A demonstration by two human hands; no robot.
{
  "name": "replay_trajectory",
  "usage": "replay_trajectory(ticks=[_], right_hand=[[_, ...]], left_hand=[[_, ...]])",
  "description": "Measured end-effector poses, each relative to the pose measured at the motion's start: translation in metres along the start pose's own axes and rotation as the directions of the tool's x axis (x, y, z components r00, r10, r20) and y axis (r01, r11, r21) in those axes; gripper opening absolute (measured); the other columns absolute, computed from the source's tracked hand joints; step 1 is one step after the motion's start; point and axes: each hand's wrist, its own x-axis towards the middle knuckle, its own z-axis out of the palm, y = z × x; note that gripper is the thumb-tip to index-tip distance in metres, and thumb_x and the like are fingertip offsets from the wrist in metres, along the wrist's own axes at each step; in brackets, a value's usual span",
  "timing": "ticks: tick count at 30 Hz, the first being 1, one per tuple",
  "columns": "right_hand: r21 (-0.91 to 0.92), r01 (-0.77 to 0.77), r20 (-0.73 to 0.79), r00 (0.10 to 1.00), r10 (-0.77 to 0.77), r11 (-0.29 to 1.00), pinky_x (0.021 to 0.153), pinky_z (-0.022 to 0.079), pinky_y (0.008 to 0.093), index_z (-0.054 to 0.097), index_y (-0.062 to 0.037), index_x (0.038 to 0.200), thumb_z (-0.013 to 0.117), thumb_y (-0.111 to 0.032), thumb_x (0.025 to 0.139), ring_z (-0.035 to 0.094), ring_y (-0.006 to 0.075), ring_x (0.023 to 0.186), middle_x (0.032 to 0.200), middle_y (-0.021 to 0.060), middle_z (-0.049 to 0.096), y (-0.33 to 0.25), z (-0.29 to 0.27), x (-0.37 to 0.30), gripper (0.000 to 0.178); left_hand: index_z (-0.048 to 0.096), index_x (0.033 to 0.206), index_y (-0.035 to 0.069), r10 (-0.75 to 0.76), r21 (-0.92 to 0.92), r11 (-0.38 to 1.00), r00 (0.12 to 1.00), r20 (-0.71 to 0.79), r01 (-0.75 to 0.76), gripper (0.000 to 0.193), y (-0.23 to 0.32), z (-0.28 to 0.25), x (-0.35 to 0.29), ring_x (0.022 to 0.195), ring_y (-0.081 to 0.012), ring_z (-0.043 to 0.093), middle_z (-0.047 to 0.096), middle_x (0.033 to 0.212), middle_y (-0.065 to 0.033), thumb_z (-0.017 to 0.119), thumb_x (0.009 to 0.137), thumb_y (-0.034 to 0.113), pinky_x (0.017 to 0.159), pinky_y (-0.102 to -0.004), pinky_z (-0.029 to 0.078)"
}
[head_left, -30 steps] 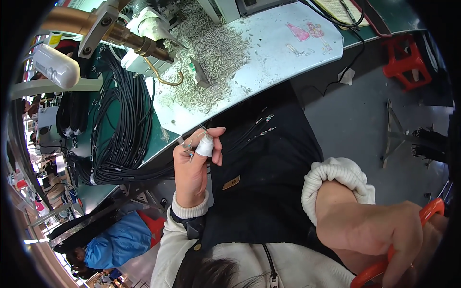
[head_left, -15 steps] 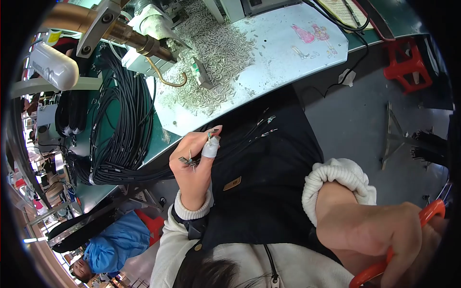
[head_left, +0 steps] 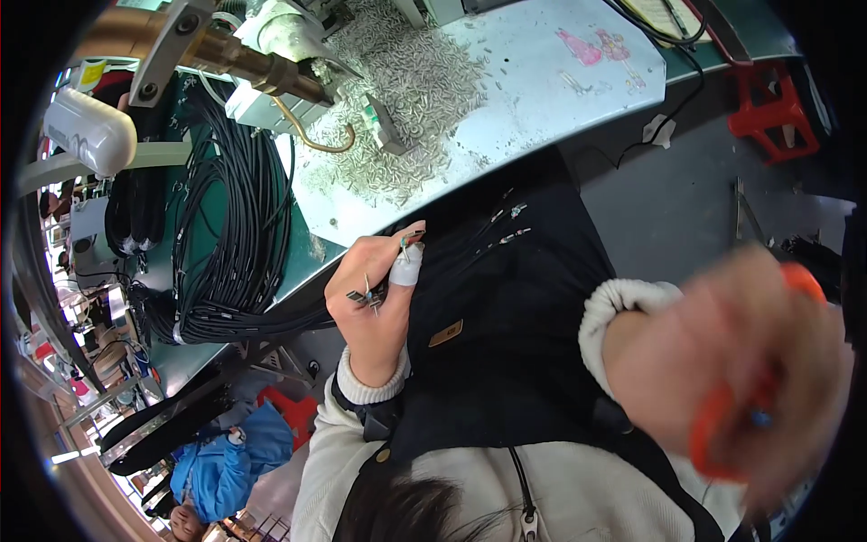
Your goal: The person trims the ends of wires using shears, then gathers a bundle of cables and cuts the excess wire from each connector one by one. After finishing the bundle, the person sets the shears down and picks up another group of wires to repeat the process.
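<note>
My left hand (head_left: 372, 303) is closed in front of the table's edge, gripping black cables. A small connector end (head_left: 412, 239) sticks out between its thumb and forefinger, and another connector end with bare wires (head_left: 366, 296) pokes out over the back of the hand. White tape (head_left: 405, 267) wraps one digit. At the right, my right hand (head_left: 713, 352) is smeared by motion, curled around a tool with orange-red handles (head_left: 712, 438); its working end is not distinct. More cable ends (head_left: 504, 238) lie across my black apron (head_left: 515, 316).
A large coil of black cables (head_left: 226, 217) rests on the green table at the left. Small metal pieces (head_left: 406, 72) are heaped on the white board (head_left: 542, 90), beneath a copper-coloured machine arm (head_left: 244, 68). A red stool (head_left: 772, 113) stands far right; a person in blue (head_left: 230, 465) sits lower left.
My right hand has swung upward and forward with the orange-handled tool, which has turned and blurred. My left hand keeps its grip on the cables, shifted slightly with the whole view.
</note>
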Motion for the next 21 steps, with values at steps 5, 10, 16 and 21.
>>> replay_trajectory(ticks=[5,10,16,21], right_hand=[[-0.089,0.705,-0.327,0.647,-0.689,0.704,0.049,0.041,0.022,0.056,0.0017,0.084,0.062,-0.006,0.074,0.053,0.0113,0.059,0.069,0.0067,0.058,0.013,0.001,0.077,0.014],[-0.36,0.692,-0.277,0.562,-0.78,0.626,0.046,0.038,0.0202,0.057,0.0004,0.077,0.066,-0.004,0.071,0.051,0.009,0.051,0.065,0.0044,0.057,0.036,0.009,0.104,0.012],[-0.001,0.44,-0.225,0.875,-0.429,0.898,0.039,0.037,0.0197,0.055,0.0004,0.069,0.059,-0.016,0.08,0.047,0.0101,0.04,0.059,0.0046,0.055,0.023,0.009,0.097,0.02],[0.483,-0.02,0.124,0.991,-0.046,0.875,0.032,0.034,0.0196,0.053,-0.0001,0.064,0.051,-0.028,0.085,0.045,0.0097,0.034,0.054,0.0047,0.052,0.021,0.007,0.105,0.035]], left_hand=[[0.062,0.089,-0.003,0.051,-0.014,0.999,0.999,0.01,-0.051,0.016,-0.003,0.003,0.003,0.062,-0.0139,0.053,0.059,0.072,-0.0086,0.06,0.073,-0.003,0.056,-0.0215,0.039],[0.061,0.083,-0.004,-0.005,0.021,1.0,0.999,0.051,0.004,0.012,-0.002,0.001,0.002,0.065,-0.0138,0.053,0.058,0.075,-0.0085,0.06,0.071,-0.004,0.057,-0.0208,0.039],[0.059,0.082,-0.003,-0.158,-0.274,0.955,0.976,-0.152,0.112,0.013,0.0,0.005,0.003,0.068,-0.0131,0.052,0.056,0.078,-0.0075,0.06,0.07,-0.007,0.059,-0.0207,0.039],[0.057,0.082,-0.002,0.024,-0.098,0.995,0.997,-0.07,-0.031,0.013,-0.01,0.003,0.004,0.069,-0.012,0.051,0.054,0.077,-0.0063,0.059,0.071,-0.008,0.06,-0.0207,0.039]])
